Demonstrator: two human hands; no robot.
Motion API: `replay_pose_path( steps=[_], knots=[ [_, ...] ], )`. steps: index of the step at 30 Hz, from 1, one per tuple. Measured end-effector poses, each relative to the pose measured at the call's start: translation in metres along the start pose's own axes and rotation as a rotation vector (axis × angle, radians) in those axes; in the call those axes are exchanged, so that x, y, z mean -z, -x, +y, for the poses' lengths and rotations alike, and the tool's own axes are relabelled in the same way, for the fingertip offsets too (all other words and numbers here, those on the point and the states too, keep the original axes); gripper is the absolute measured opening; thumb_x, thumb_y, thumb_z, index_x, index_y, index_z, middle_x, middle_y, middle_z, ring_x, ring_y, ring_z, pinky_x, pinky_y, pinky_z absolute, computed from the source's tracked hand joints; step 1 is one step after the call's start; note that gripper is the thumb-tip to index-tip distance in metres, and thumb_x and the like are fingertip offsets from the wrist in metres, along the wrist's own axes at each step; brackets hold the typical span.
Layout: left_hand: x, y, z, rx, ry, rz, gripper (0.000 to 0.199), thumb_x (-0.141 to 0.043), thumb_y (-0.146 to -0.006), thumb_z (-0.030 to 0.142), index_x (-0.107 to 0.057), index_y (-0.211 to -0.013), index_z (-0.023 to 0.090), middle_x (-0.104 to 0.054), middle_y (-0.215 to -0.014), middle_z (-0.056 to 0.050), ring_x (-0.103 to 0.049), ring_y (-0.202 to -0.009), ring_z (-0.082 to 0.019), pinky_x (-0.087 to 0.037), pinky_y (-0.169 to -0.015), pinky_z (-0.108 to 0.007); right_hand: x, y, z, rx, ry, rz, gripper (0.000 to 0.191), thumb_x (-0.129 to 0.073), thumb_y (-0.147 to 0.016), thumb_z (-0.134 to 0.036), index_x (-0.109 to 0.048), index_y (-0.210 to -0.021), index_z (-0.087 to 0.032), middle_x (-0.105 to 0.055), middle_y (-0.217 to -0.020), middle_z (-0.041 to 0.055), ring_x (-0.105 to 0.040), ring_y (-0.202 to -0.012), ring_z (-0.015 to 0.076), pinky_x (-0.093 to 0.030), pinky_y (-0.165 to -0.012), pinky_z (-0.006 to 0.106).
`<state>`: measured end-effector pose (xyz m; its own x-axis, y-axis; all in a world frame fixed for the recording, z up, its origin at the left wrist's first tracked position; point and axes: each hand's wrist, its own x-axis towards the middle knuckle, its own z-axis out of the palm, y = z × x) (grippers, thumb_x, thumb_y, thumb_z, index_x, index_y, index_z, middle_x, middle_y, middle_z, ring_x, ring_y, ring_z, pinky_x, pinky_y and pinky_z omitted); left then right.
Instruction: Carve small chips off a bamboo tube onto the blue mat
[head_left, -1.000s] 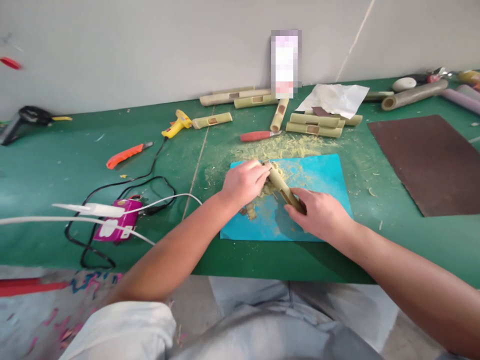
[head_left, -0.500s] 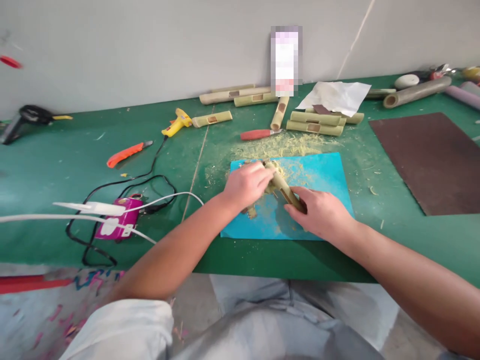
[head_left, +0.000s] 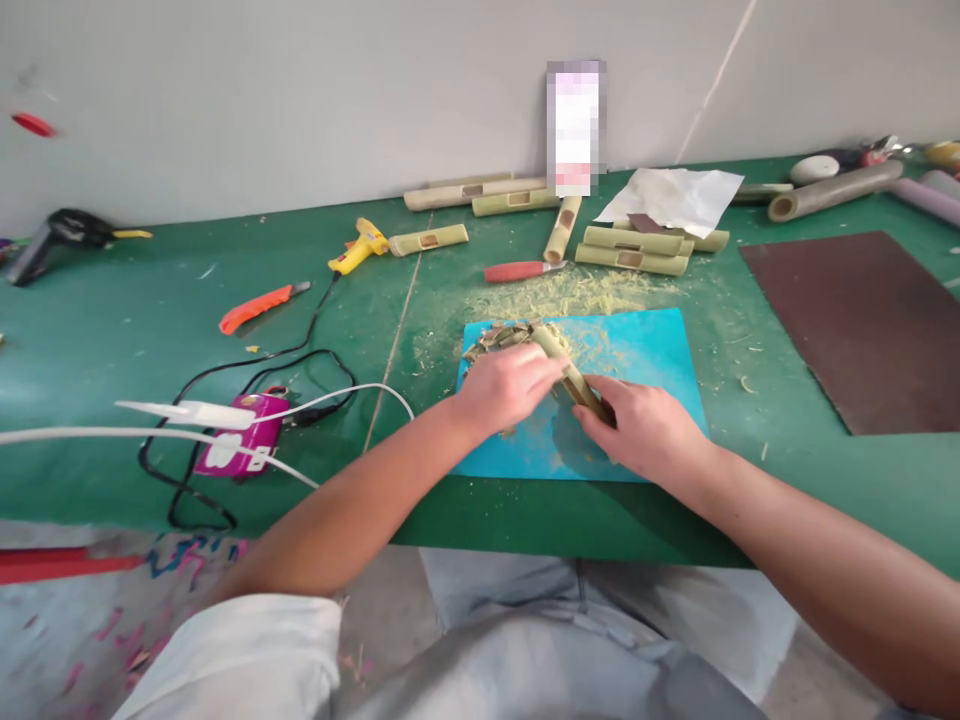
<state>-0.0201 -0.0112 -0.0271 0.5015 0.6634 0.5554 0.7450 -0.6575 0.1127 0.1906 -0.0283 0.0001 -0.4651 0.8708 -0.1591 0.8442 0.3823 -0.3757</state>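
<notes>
A pale green bamboo tube with a cut-out slot slants over a blue sheet. My right hand is closed around its near end, thumb on the left side. My left hand lies across the tube's middle from the left, fingers pressed together on it; whether anything thin sits under those fingers is hidden. Bamboo chips are heaped at the sheet's upper left corner, beyond my left hand. Fine pale shavings are scattered past the sheet.
A red-handled knife and slotted bamboo pieces lie behind. Leftward are an orange cutter, a yellow glue gun and a purple power block with cables. A dark brown sheet lies right; a phone leans on the wall.
My left hand has slid along the bamboo tube toward me and slightly right, uncovering its far end and the chips. My right hand keeps its hold in nearly the same place.
</notes>
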Motion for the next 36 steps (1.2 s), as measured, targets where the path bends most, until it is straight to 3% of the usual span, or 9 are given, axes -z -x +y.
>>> replay_pose_path(
  steps=[3, 6, 11, 14, 18, 26, 30, 36],
  knots=[
    [0.000, 0.000, -0.001, 0.057, -0.035, 0.024, 0.027, -0.049, -0.099, 0.028, -0.072, -0.105, 0.016, -0.068, -0.081, -0.005, -0.063, -0.071, -0.013, -0.047, -0.062, -0.023, 0.001, 0.000, -0.001, -0.012, 0.007, 0.003, 0.034, -0.044, -0.092, -0.041, -0.063, -0.110, -0.021, -0.073, -0.089, 0.0048, -0.063, -0.071, 0.0189, -0.030, -0.058, 0.030],
    [0.001, -0.001, -0.002, 0.006, -0.003, -0.027, 0.026, -0.050, -0.098, 0.029, -0.071, -0.106, 0.017, -0.067, -0.079, -0.004, -0.062, -0.071, -0.013, -0.046, -0.060, -0.022, 0.001, 0.000, -0.001, 0.000, 0.005, -0.011, 0.033, -0.044, -0.091, -0.040, -0.064, -0.109, -0.020, -0.073, -0.089, 0.0050, -0.063, -0.070, 0.0187, -0.030, -0.058, 0.030],
    [0.000, -0.002, -0.008, 0.100, -0.067, 0.021, 0.026, -0.049, -0.098, 0.026, -0.071, -0.106, 0.015, -0.067, -0.080, -0.005, -0.062, -0.071, -0.013, -0.046, -0.062, -0.023, 0.001, 0.000, -0.001, -0.021, 0.005, 0.002, 0.034, -0.044, -0.091, -0.041, -0.064, -0.110, -0.021, -0.073, -0.089, 0.0049, -0.063, -0.071, 0.0193, -0.031, -0.058, 0.030],
    [-0.001, -0.002, -0.011, 0.059, -0.027, -0.018, 0.026, -0.049, -0.098, 0.027, -0.071, -0.108, 0.017, -0.068, -0.081, -0.004, -0.062, -0.071, -0.013, -0.046, -0.061, -0.022, 0.001, -0.001, 0.000, -0.019, 0.001, -0.011, 0.034, -0.045, -0.091, -0.041, -0.064, -0.111, -0.021, -0.073, -0.088, 0.0048, -0.063, -0.071, 0.0191, -0.030, -0.058, 0.029],
    [-0.002, -0.004, -0.016, 0.139, -0.058, 0.013, 0.026, -0.050, -0.098, 0.028, -0.071, -0.107, 0.017, -0.068, -0.081, -0.005, -0.062, -0.071, -0.013, -0.046, -0.062, -0.023, 0.000, -0.001, 0.000, -0.015, -0.003, 0.006, 0.034, -0.045, -0.091, -0.041, -0.064, -0.111, -0.021, -0.073, -0.088, 0.0044, -0.062, -0.070, 0.0186, -0.031, -0.058, 0.029],
    [0.002, -0.003, -0.015, 0.167, 0.008, 0.000, 0.026, -0.051, -0.098, 0.027, -0.072, -0.108, 0.016, -0.069, -0.083, -0.005, -0.062, -0.072, -0.013, -0.047, -0.064, -0.022, 0.000, 0.000, 0.001, -0.018, -0.009, 0.006, 0.032, -0.046, -0.090, -0.042, -0.064, -0.108, -0.021, -0.073, -0.088, 0.0043, -0.062, -0.070, 0.0179, -0.031, -0.059, 0.029],
    [0.003, -0.002, -0.009, 0.083, 0.022, -0.031, 0.027, -0.049, -0.098, 0.028, -0.071, -0.110, 0.016, -0.067, -0.079, -0.004, -0.062, -0.071, -0.013, -0.047, -0.063, -0.022, 0.000, 0.000, 0.001, -0.016, -0.022, -0.008, 0.031, -0.046, -0.090, -0.041, -0.064, -0.106, -0.021, -0.071, -0.082, 0.0033, -0.058, -0.065, 0.0166, -0.030, -0.058, 0.029],
    [0.002, -0.001, -0.011, 0.098, 0.022, -0.030, 0.027, -0.050, -0.098, 0.029, -0.071, -0.109, 0.016, -0.069, -0.083, -0.005, -0.063, -0.073, -0.013, -0.048, -0.064, -0.023, 0.000, -0.001, 0.000, -0.016, -0.027, -0.010, 0.032, -0.046, -0.090, -0.040, -0.064, -0.108, -0.020, -0.070, -0.083, 0.0038, -0.057, -0.065, 0.0163, -0.029, -0.057, 0.029]
  ],
)
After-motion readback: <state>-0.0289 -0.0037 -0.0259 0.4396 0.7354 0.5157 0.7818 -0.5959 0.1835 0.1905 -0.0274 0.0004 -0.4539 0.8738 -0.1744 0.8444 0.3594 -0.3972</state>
